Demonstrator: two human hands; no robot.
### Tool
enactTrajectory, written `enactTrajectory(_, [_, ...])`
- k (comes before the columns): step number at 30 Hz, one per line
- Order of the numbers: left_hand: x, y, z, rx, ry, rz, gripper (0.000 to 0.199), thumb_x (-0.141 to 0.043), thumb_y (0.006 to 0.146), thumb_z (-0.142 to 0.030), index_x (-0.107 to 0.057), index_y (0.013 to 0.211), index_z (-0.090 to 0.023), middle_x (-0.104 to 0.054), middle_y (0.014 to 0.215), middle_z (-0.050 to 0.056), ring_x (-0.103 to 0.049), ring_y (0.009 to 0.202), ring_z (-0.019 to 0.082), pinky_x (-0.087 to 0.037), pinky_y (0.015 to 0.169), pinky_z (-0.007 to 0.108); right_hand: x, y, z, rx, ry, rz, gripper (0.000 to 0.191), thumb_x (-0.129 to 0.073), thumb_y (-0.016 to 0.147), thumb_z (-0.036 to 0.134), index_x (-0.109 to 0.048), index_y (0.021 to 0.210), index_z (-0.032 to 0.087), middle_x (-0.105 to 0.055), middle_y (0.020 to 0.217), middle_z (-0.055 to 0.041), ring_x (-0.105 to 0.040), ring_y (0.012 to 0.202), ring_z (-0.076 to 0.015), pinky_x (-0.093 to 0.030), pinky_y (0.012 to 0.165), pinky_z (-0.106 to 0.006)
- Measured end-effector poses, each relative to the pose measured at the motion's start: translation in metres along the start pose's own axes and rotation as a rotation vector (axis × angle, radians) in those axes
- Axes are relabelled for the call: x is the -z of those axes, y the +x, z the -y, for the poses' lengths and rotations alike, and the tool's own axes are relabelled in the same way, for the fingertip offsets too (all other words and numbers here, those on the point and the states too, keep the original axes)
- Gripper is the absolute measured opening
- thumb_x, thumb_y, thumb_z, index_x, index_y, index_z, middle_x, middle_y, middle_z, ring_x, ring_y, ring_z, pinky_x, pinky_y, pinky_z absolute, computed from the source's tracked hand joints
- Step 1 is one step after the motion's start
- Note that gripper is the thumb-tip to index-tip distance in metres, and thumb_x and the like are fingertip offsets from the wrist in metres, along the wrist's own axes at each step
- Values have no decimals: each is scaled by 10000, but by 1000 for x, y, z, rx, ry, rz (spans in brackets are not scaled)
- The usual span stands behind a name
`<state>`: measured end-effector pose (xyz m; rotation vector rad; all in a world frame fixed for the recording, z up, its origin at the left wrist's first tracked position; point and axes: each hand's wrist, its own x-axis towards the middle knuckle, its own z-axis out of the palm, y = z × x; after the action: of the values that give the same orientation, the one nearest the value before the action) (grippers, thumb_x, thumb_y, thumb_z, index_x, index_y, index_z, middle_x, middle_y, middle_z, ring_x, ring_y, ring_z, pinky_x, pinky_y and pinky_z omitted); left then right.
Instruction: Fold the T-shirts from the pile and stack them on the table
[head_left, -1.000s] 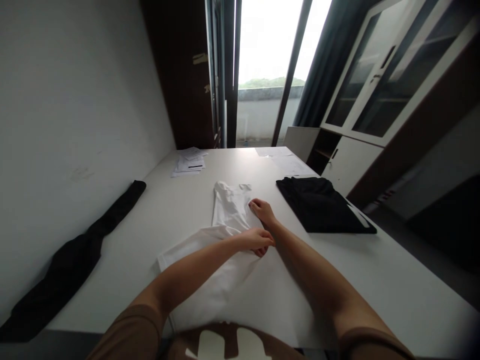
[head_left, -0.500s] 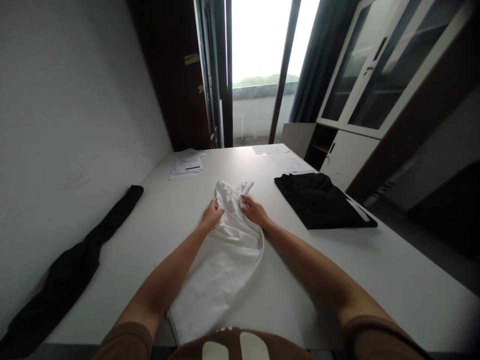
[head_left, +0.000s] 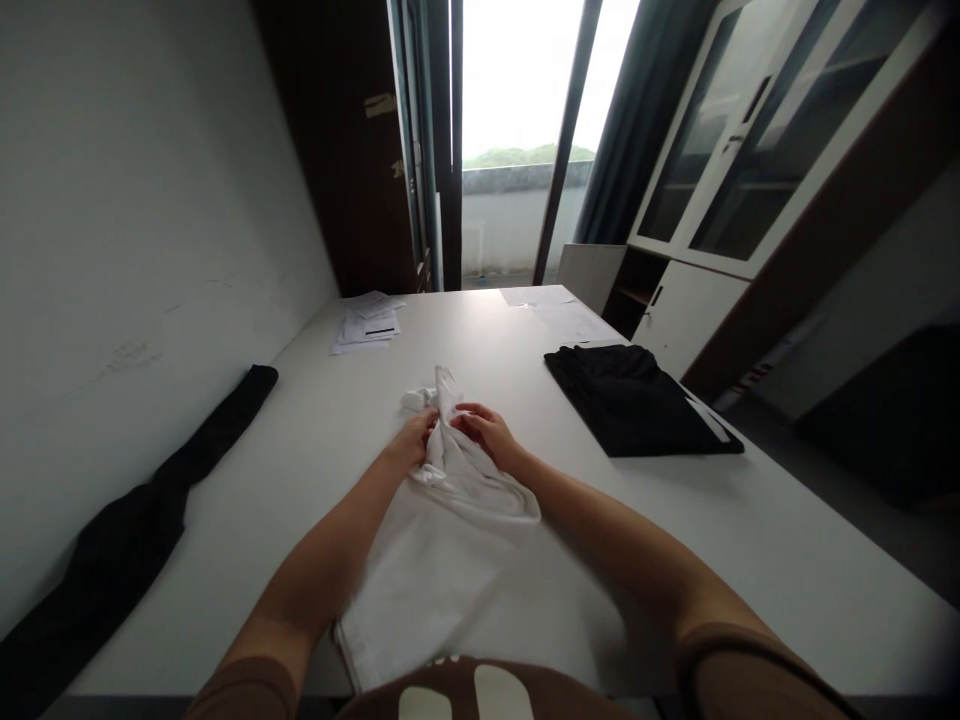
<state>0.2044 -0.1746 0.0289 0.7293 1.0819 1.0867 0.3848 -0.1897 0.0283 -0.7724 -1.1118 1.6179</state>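
Observation:
A white garment, its exact kind hard to tell, lies rumpled on the table in front of me. Its far end is gathered into a narrow raised fold, with a small crumpled bit of white cloth beyond my left hand. That hand is closed on the fold from the left, fingertips partly hidden in the cloth. On the other side, my right hand has its fingers curved and parted, the tips against or very close to the fold. Toward my body the near part spreads flat, its lower edge close to the table's front.
Folded black clothing lies at the right on the white table. Along the left wall stretches a long black garment. Papers are stacked at the far left, and flat sheets lie at the far right.
The garment's far end has gone from spread out to bunched into an upright fold. My right hand has moved left, its fingers loosened; the left has shifted slightly left and nearer.

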Motion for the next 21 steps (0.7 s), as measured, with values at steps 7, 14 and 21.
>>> enactTrajectory(7, [-21,-14,15,-42,138,154,214,-814,682,-226,-666,818,-154,-623,626,-4,-588,591,142,-462,577,241,16,9,-12,201,-333,-266,413,-721,778,497,-591,1079,246,-598,663,55,-557,542,-159,-474,521,-289])
enactTrajectory(14, [-25,-23,6,-260,170,141,179,-713,632,-156,-641,795,-178,-613,673,-42,-521,581,96,-389,562,203,58,25,-1,272,-664,-110,781,-791,749,498,-512,1441,265,-630,1297,-96,-595,1145,-259,-485,946,-388])
enactTrajectory(21, [-29,-41,-6,-342,-41,150,191,-689,660,-246,-596,821,-201,-533,666,-69,-462,547,82,-337,517,202,62,15,17,105,-526,227,600,-751,798,544,-629,1270,195,-629,873,4,-550,758,-149,-458,707,-276])
